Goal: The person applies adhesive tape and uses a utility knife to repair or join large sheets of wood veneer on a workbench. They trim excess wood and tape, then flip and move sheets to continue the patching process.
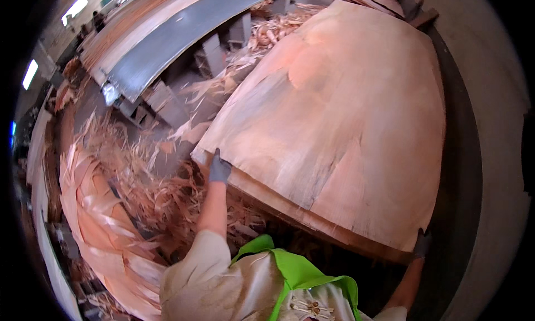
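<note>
Large thin veneer sheet (334,109) lies flat atop a stack, centre frame. Gloved left hand (219,167) pinches its near edge at nine o'clock; right hand (422,244) clasps the corner at five o'clock. Sheet not yet lifted.

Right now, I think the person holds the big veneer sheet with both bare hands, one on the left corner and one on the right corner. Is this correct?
Not quite: the hands are not bare. The head view shows dark gloves on both. The left hand grips the near left corner of the veneer sheet, and the right hand holds its near right corner. The rest is correct.
</note>
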Demonstrator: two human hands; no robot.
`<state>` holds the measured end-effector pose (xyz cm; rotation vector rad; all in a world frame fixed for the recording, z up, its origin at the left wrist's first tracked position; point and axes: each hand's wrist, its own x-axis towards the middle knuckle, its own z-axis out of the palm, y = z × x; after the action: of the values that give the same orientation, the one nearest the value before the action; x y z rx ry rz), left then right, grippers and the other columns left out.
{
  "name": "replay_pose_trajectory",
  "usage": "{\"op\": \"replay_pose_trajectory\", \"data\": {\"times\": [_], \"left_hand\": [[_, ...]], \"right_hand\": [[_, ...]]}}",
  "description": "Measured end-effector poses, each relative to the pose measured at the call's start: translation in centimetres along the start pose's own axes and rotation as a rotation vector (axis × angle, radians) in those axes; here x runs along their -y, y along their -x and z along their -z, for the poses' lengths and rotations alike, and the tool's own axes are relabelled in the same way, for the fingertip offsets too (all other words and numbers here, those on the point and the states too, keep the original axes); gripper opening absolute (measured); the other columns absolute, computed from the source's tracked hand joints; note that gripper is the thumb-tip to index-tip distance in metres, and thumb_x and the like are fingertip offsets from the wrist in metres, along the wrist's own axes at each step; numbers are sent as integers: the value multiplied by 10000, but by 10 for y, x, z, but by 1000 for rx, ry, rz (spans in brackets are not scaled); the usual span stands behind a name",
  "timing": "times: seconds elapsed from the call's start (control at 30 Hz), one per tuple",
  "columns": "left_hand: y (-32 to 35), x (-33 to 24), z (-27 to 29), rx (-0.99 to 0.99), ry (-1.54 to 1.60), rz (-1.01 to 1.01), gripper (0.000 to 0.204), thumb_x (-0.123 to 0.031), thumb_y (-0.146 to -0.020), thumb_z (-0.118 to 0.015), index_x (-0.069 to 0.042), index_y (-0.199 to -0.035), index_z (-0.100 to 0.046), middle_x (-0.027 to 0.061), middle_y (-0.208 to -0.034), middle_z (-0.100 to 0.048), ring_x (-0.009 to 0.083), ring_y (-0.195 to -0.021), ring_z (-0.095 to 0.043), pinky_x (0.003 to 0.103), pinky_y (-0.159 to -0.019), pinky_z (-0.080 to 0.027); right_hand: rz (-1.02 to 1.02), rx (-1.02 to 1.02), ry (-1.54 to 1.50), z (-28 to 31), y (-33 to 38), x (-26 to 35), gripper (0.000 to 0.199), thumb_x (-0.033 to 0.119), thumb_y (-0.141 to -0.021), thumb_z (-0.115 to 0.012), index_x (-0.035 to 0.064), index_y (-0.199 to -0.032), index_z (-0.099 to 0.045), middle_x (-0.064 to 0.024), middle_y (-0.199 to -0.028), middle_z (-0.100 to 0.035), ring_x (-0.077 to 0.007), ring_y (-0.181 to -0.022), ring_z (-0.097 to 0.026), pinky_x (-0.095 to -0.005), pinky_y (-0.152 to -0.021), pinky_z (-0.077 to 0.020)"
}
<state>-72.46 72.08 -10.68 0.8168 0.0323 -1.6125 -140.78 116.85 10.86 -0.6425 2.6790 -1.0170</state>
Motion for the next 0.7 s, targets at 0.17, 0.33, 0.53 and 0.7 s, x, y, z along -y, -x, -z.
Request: {"op": "replay_pose_trajectory", "data": {"times": [0.17,0.33,0.53,0.7], "left_hand": [[-41,-18,-2,77,-308,-183,458,-377,-872,-606,-64,-1204,-556,91,-1188,-589,241,-1086,-540,362,-966,-409],[-69,-49,-35,-220,-323,-246,422,-317,-853,-661,-23,-1147,-593,69,-1029,-636,204,-836,-592,309,-721,-473],[-61,-76,-87,-295,-1087,-794,297,-186,-898,-603,77,-1035,-615,118,-923,-659,196,-796,-585,332,-717,-452],[-21,-73,-63,-231,-745,-682,330,-137,-920,-551,73,-1174,-533,142,-1119,-610,221,-915,-592,337,-799,-471]], "right_hand": [[246,-114,278,18,-14,-5,478,133,-868,-595,-86,-1273,-463,-232,-1326,-492,-326,-1214,-484,-355,-992,-376],[54,-59,436,19,-22,6,444,183,-846,-632,-75,-1191,-526,-273,-1207,-561,-370,-1111,-551,-393,-924,-421],[-76,-4,237,6,-18,17,497,224,-876,-620,-42,-1273,-486,-211,-1252,-553,-347,-1149,-527,-413,-942,-425],[-123,-134,341,-5,-3,19,427,169,-856,-623,-60,-1205,-532,-228,-1179,-595,-315,-1123,-558,-385,-934,-419]]}}
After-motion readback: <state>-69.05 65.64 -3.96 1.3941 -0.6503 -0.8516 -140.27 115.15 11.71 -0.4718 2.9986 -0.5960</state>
